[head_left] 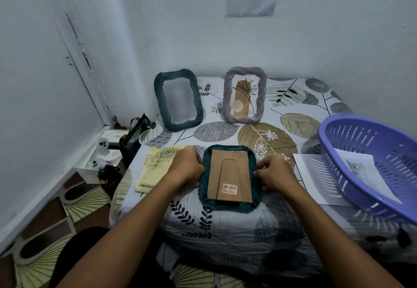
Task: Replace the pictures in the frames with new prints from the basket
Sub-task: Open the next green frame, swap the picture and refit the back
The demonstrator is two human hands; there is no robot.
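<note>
Both bare forearms reach forward from the bottom of the view and come closer together toward the hands. The left hand [186,167] has its back turned up and its fingers curled at the left edge of the dark green wavy-rimmed picture frame [230,178]. The right hand [274,173] is curled the same way at the right edge of this frame, knuckles up.

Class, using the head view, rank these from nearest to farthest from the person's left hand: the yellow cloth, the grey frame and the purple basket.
From the left hand:
1. Yellow cloth, touching it on its left.
2. Grey frame, standing at the back, to the right.
3. Purple basket, far right edge.
</note>
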